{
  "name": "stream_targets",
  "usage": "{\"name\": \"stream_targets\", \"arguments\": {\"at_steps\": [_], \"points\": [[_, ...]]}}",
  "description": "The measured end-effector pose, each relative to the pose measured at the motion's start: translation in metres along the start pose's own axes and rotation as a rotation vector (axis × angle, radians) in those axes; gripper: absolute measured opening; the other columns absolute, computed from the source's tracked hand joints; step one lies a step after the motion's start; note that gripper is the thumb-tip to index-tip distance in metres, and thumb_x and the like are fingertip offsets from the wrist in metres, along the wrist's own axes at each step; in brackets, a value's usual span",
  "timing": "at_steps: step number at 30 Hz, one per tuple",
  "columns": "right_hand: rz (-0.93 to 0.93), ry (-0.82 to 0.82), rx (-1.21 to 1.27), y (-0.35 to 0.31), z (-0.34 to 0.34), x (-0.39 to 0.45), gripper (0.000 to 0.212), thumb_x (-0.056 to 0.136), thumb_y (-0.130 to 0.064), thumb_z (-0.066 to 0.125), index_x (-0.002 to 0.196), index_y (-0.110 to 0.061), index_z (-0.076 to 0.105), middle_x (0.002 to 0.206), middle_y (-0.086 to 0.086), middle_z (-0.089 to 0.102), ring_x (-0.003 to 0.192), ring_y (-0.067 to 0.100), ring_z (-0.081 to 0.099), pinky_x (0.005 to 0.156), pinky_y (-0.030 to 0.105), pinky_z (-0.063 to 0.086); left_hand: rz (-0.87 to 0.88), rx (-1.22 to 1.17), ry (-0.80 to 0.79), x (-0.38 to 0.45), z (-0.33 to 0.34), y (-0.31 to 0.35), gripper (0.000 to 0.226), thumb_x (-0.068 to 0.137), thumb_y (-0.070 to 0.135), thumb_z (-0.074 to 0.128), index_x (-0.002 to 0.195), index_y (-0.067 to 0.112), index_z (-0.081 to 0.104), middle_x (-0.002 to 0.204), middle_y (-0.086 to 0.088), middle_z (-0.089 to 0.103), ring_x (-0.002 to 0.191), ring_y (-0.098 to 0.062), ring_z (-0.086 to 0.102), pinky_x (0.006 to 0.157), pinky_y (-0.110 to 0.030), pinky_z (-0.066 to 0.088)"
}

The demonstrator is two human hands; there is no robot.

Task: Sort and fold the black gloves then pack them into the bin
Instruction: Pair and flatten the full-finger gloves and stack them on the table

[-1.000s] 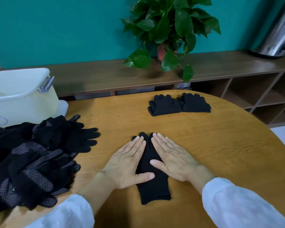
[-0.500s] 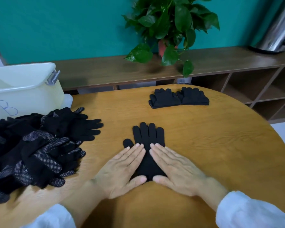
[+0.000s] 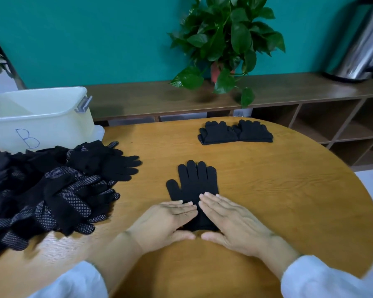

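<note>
Lying flat on the wooden worktop (image 3: 267,190), a black glove (image 3: 192,186) points its fingers away from us, and we press its lower half down with both palms. Our left hand (image 3: 166,220) rests flat on the glove's left side, fingers straight and together; our right hand (image 3: 228,218) lies flat on its right side, fingers straight too. Between them they cover the glove's cuff, so we cannot make out where it ends. Whether one glove or a stacked pair lies here we cannot tell. Farther off, two folded glove bundles (image 3: 235,132) sit side by side, touching. To the left a loose pile of black gloves (image 3: 52,190), some with white dots, runs off the frame's edge. Behind the pile stands a pale bin (image 3: 41,121) marked "B", its left part cut off. White sleeves (image 3: 323,278) show at the bottom.
</note>
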State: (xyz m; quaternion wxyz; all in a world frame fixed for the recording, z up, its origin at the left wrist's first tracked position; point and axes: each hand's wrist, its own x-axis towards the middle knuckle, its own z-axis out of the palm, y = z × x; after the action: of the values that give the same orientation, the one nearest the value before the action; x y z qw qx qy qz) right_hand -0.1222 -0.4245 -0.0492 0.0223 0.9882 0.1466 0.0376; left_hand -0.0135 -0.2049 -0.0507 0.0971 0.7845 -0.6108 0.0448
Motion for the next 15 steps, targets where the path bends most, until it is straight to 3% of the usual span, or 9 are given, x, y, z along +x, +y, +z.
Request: {"name": "stream_targets", "arguments": {"at_steps": [3, 8, 12, 15], "points": [[0.021, 0.070, 0.031, 0.000, 0.004, 0.004, 0.071, 0.099, -0.062, 0.020, 0.134, -0.013, 0.059, 0.140, 0.002, 0.055, 0.131, 0.011, 0.049, 0.109, 0.026, 0.034, 0.008, -0.006, 0.080, 0.002, 0.003, -0.002, 0.053, 0.098, 0.054, 0.039, 0.125, 0.018, 0.067, 0.127, 0.006, 0.066, 0.120, -0.003, 0.058, 0.103, -0.023, 0.045], [0.067, 0.185, 0.155, -0.002, 0.004, 0.011, 0.053, 0.082, -0.045, 0.048, 0.122, -0.016, 0.067, 0.128, -0.003, 0.064, 0.120, 0.008, 0.059, 0.099, 0.021, 0.043, -0.163, -0.183, 0.239, 0.009, 0.003, 0.002, 0.039, 0.090, 0.043, 0.054, 0.116, 0.021, 0.073, 0.114, 0.007, 0.072, 0.105, 0.000, 0.065, 0.088, -0.023, 0.055], [0.136, 0.313, 0.261, 0.006, 0.011, 0.017, 0.045, 0.075, -0.028, 0.065, 0.118, -0.017, 0.070, 0.122, -0.005, 0.068, 0.114, 0.008, 0.062, 0.091, 0.023, 0.052, -0.330, -0.433, 0.271, 0.009, 0.001, 0.003, 0.044, 0.087, 0.050, 0.056, 0.121, 0.026, 0.070, 0.119, 0.015, 0.068, 0.108, 0.007, 0.061, 0.097, -0.020, 0.049], [0.187, 0.369, 0.350, 0.009, 0.021, 0.019, 0.055, 0.063, -0.006, 0.084, 0.115, -0.017, 0.071, 0.120, -0.005, 0.069, 0.113, 0.006, 0.063, 0.090, 0.025, 0.054, -0.398, -0.481, 0.174, 0.002, -0.002, -0.003, 0.068, 0.076, 0.060, 0.063, 0.139, 0.038, 0.050, 0.138, 0.031, 0.043, 0.127, 0.019, 0.038, 0.110, -0.011, 0.030]]}}
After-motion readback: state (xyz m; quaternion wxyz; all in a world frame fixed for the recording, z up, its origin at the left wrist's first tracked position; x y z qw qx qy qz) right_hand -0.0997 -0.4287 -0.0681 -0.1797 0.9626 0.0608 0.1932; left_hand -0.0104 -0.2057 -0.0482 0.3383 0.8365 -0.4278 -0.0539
